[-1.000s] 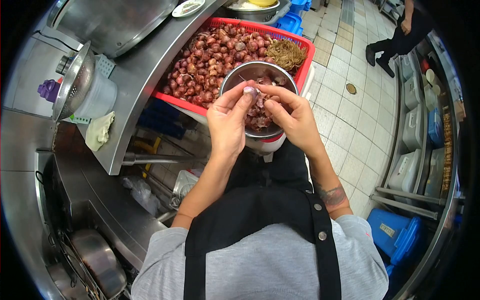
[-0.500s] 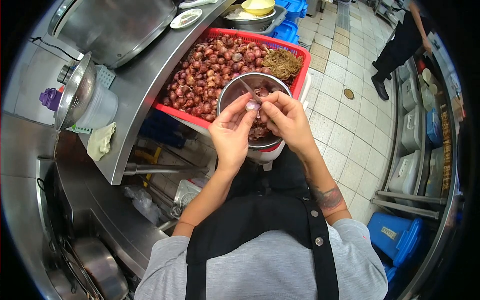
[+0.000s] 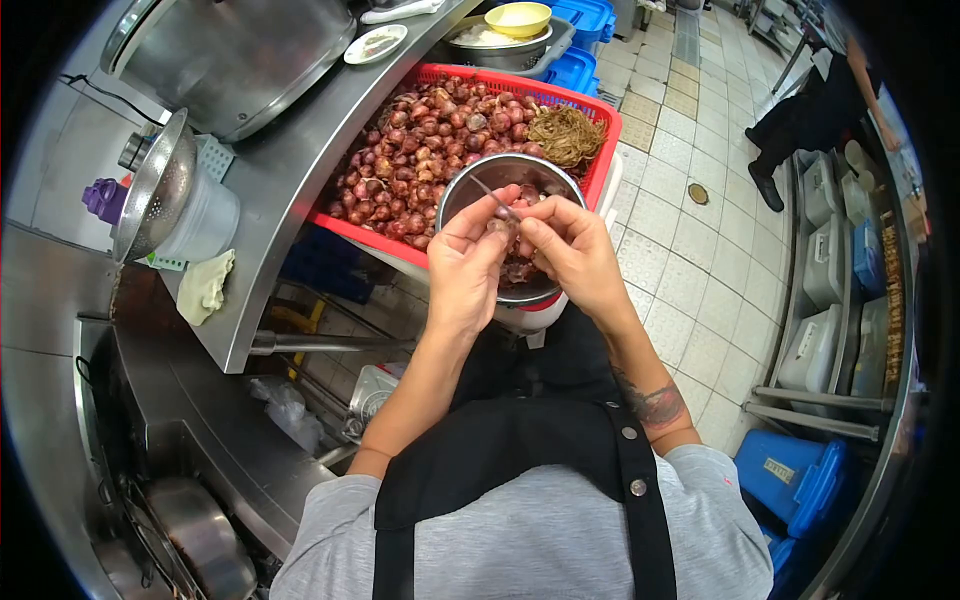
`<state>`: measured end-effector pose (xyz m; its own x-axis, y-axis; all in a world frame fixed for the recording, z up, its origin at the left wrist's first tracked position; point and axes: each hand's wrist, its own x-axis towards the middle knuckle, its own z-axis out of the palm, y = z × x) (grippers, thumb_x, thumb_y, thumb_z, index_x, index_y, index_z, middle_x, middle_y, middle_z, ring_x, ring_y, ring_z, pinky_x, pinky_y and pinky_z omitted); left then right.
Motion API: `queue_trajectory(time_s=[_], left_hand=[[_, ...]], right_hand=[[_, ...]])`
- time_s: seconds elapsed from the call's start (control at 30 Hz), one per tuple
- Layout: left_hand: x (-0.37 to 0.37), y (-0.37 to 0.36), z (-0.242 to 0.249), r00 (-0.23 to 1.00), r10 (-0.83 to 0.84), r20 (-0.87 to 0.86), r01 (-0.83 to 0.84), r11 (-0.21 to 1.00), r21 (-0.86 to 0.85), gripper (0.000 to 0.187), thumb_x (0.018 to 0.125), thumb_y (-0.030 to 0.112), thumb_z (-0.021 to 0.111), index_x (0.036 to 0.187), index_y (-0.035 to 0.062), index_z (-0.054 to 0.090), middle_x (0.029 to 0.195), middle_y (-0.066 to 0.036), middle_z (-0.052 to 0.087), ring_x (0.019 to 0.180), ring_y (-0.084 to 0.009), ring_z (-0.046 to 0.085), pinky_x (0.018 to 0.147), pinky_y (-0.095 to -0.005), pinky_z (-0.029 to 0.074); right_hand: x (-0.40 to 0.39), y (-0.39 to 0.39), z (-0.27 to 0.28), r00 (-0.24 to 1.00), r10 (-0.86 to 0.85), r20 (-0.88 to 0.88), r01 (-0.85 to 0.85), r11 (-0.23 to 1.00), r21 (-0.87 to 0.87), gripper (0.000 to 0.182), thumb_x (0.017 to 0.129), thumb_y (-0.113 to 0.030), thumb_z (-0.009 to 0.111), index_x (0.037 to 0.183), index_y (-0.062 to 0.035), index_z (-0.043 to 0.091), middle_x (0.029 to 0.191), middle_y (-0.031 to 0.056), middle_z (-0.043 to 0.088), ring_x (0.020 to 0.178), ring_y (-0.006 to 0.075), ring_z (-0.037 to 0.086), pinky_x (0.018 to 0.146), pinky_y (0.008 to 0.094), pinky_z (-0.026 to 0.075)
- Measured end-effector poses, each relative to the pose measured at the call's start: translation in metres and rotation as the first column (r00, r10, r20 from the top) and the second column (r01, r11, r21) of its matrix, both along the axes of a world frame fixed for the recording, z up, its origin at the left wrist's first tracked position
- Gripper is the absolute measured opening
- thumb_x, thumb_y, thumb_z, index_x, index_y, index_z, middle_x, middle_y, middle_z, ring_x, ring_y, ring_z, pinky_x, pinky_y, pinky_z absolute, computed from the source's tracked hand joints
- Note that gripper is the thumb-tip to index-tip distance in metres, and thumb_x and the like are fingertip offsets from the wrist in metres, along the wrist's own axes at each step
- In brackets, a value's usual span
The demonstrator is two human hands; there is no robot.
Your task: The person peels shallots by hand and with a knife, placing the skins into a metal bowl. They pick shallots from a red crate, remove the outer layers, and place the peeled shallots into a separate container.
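Over a steel bowl (image 3: 447,200), my left hand (image 3: 465,265) pinches a small shallot (image 3: 507,214) between thumb and fingers; most of it is covered by the fingertips. My right hand (image 3: 578,255) grips a small knife (image 3: 486,188), its thin blade pointing up and left across the shallot. The knife's handle is hidden in the right hand. Inside the bowl, below both hands, lie reddish-purple pieces (image 3: 520,272). Right behind the bowl is a red plastic basket (image 3: 365,232) heaped with unpeeled shallots (image 3: 430,140).
Dry brown fibres (image 3: 567,133) lie in the basket's right corner. A steel counter (image 3: 285,170) with a colander (image 3: 160,185) and large pot (image 3: 235,60) runs along the left. At right, another person (image 3: 810,110) stands by a shelf of containers (image 3: 822,250).
The knife blade has dropped slightly and lies lower over the shallot. My left fingers have turned the shallot, so its pale side no longer shows. The other person has shifted a little.
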<state>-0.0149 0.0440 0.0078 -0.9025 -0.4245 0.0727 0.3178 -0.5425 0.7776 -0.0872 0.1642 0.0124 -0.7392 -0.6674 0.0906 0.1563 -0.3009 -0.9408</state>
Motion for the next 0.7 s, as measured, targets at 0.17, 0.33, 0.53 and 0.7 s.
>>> queue_trajectory(time_s=[0.17,0.33,0.53,0.7], left_hand=[[0.003,0.001,0.003,0.999,-0.046,0.014,0.045,0.997,0.059,0.038,0.085,-0.010,0.047,0.123,-0.0090,0.048,0.123,-0.019,0.054,0.110,-0.0221,0.056,0.096,-0.0325,0.047],[0.008,-0.011,0.004,0.988,-0.151,0.010,0.148,0.977,0.150,0.044,0.081,-0.009,0.045,0.126,-0.0095,0.045,0.126,-0.020,0.051,0.115,-0.0244,0.053,0.102,-0.0352,0.043],[0.007,-0.014,0.007,0.983,-0.181,-0.012,0.181,0.969,0.171,0.039,0.085,-0.003,0.050,0.124,-0.0083,0.047,0.116,-0.016,0.057,0.106,-0.0210,0.058,0.095,-0.0310,0.048],[0.003,-0.017,-0.002,0.988,-0.120,0.098,0.118,0.993,0.020,0.031,0.087,0.000,0.057,0.117,-0.0068,0.053,0.105,-0.014,0.062,0.093,-0.0167,0.062,0.085,-0.0268,0.051]], right_hand=[[-0.007,-0.001,0.001,0.986,-0.066,-0.155,0.069,0.997,0.016,0.013,0.090,-0.010,0.058,0.095,0.0013,0.062,0.075,0.0014,0.062,0.066,0.0037,0.053,0.058,0.0187,0.043],[-0.008,-0.001,0.004,0.972,-0.176,-0.158,0.189,0.980,0.068,0.015,0.090,-0.010,0.058,0.098,0.0016,0.063,0.075,0.0020,0.063,0.068,0.0042,0.055,0.057,0.0190,0.043],[-0.010,0.000,0.002,0.984,-0.132,-0.117,0.141,0.987,0.076,0.015,0.090,-0.010,0.058,0.097,0.0016,0.064,0.073,0.0019,0.063,0.057,0.0015,0.049,0.048,0.0173,0.037],[-0.010,-0.001,0.002,0.999,-0.048,-0.011,0.048,0.998,0.044,0.014,0.090,-0.010,0.058,0.097,0.0011,0.063,0.070,0.0017,0.061,0.050,0.0001,0.043,0.043,0.0169,0.031]])
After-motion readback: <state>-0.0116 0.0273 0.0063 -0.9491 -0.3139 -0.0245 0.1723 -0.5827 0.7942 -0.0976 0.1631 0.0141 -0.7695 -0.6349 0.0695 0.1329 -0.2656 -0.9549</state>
